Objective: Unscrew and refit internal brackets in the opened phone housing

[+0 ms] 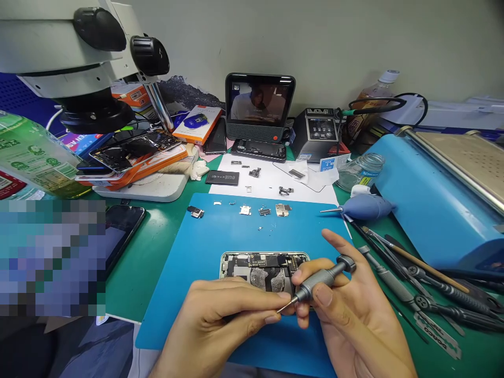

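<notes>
My right hand point(350, 304) holds a grey precision screwdriver point(321, 281) by its knurled handle, one finger raised near the end cap. The thumb and forefinger of my left hand point(232, 320) are closed around the screwdriver's thin tip; whether a small part is also between them is hidden. Below both hands lies an opened phone point(252, 258), its circuit boards and bare inner frame exposed, on a blue mat point(177, 283). My hands cover its lower part. Small metal brackets point(245, 210), a camera module point(196, 211) and tiny screws point(260, 228) lie beyond the phone.
A microscope point(94, 68) overhangs the left, near a stack of boxes. White paper point(268, 181) bears a battery point(222, 177) and small parts. A display point(260, 105) and control unit point(317, 134) stand behind. On the right are a blower bulb point(368, 207), several tools and a blade point(438, 335).
</notes>
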### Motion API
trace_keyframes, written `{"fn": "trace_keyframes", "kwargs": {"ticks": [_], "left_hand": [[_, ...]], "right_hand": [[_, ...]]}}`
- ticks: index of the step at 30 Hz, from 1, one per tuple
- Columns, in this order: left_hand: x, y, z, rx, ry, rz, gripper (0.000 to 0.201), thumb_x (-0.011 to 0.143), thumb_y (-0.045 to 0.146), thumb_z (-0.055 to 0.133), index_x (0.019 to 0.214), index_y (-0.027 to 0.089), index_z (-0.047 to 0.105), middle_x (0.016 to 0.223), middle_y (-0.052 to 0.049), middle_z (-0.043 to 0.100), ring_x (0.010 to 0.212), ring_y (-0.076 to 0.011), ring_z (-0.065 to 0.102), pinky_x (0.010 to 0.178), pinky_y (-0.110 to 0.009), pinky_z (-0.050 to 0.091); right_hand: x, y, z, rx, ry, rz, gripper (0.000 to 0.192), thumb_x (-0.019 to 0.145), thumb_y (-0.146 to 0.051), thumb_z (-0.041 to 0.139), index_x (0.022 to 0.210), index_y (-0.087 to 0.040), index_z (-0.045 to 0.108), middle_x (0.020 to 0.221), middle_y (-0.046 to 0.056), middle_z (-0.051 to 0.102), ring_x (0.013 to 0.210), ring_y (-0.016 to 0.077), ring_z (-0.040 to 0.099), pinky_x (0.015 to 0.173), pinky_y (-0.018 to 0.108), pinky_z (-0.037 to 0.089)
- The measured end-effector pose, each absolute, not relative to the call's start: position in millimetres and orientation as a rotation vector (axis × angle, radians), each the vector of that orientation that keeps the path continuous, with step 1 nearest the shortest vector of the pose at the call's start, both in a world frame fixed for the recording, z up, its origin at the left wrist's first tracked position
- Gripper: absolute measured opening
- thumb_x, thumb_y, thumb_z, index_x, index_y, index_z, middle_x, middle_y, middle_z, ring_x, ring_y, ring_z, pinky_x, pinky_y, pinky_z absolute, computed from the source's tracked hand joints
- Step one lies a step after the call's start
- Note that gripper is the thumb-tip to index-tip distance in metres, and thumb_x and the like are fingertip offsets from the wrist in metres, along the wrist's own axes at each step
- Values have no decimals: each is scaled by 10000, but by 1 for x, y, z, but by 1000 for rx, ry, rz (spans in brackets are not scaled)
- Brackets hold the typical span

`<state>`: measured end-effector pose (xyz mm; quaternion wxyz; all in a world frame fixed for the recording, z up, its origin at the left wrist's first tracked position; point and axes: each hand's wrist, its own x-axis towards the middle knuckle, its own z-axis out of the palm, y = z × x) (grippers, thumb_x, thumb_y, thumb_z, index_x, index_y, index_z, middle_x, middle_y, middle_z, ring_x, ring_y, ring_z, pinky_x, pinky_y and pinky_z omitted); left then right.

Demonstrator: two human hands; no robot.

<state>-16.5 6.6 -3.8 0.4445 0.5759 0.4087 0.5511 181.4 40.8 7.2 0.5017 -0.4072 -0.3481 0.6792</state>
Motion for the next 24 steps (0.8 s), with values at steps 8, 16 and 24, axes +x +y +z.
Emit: {"fn": "trace_keyframes", "kwargs": {"ticks": [8, 16, 24], "left_hand": [[-19, 6, -7, 1490, 981, 1333, 382, 1030, 112, 803, 1307, 369, 864, 1054, 37, 910, 920, -132, 881, 872, -146, 653], [-19, 3, -17, 1806, 1207, 1286, 262, 1098, 161, 706, 1292, 296, 819, 1102, 6, 889, 976, -159, 837, 869, -219, 649], [10, 1, -28, 2283, 1577, 1202, 278, 1205, 395, 541, 1275, 327, 801, 1194, 26, 831, 1138, -226, 675, 1059, -383, 418]], "right_hand": [[179, 43, 9, -985, -815, 1676, 798, 910, -316, 897, 1589, -335, 479, 948, 39, 791, 649, 196, 728, 642, 351, 664], [199, 50, 16, -1038, -828, 1506, 666, 991, -398, 809, 1589, -323, 526, 962, 41, 783, 677, 176, 722, 598, 285, 635], [178, 43, 15, -1264, -1173, 434, 433, 935, -223, 896, 1271, -299, 634, 964, 25, 760, 819, 243, 808, 703, 385, 678]]}}
